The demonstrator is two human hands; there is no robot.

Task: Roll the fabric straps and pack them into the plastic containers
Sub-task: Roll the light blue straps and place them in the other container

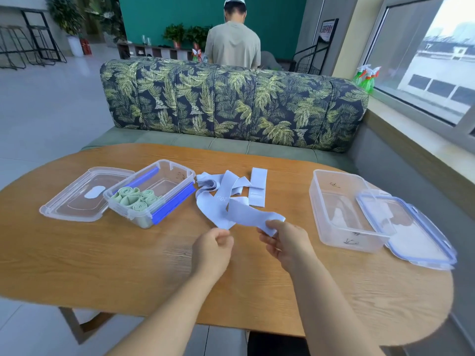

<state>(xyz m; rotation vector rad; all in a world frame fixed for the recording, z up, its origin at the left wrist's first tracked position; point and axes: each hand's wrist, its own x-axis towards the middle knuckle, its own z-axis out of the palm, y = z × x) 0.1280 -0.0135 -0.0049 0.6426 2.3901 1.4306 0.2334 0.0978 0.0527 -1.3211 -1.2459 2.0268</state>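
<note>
Right hand point(285, 240) pinches one end of a pale blue flat fabric strap point(246, 214), thumb on top, fingers curled beneath; left hand point(213, 249) has its fingers curled just beside the strap's lower fold, and a grip cannot be told. The strap runs back across the oval wooden table point(102, 253) into a loose heap of pale blue straps point(221, 186). Left of the heap stands a clear plastic container with blue clips point(180, 173) holding rolled green straps point(136, 199); to the right stands an empty clear plastic container point(323, 201), with a blue-rimmed lid point(421, 242) touching it.
</note>
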